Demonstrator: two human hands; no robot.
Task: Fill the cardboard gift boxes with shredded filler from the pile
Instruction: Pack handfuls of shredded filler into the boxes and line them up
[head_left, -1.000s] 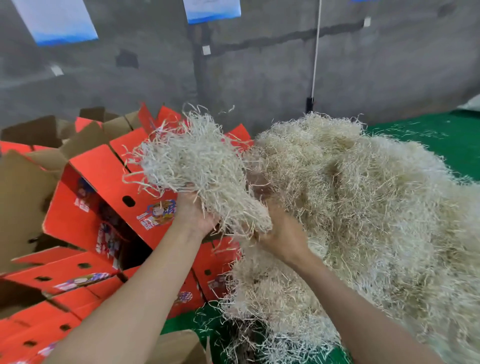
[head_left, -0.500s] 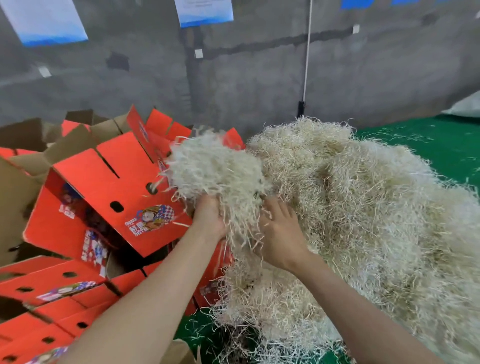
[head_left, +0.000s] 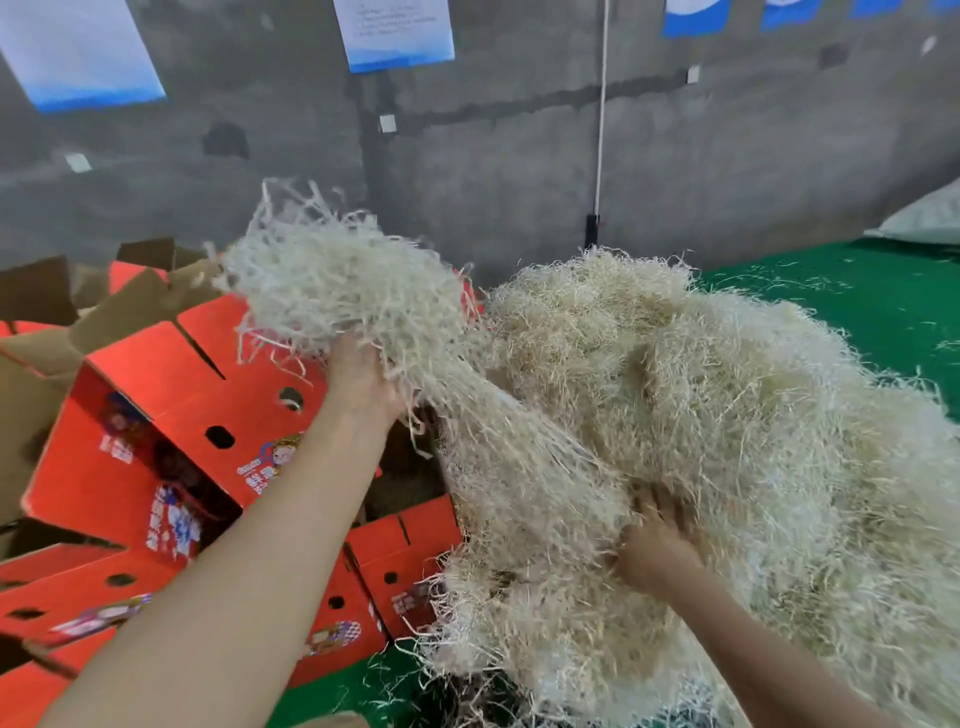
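A big pile of pale shredded filler (head_left: 727, 415) covers the right half of the view. My left hand (head_left: 363, 379) grips a large clump of filler (head_left: 337, 286) and holds it up to the left of the pile, above the red cardboard gift boxes (head_left: 171, 395). Long strands still stretch from the clump down into the pile. My right hand (head_left: 654, 545) presses into the pile lower down, its fingertips buried among the strands. An open box (head_left: 405, 551) stands right below the clump, at the pile's edge.
Several red and brown boxes lie tumbled at the left, some on their sides with flaps open. Green matting (head_left: 857, 296) covers the floor at the right and under the pile. A grey concrete wall (head_left: 519, 156) with hanging papers stands close behind.
My left hand has lifted the clump higher and away from the pile, stretching strands out. My right hand has dropped from beside the clump to a lower spot on the pile.
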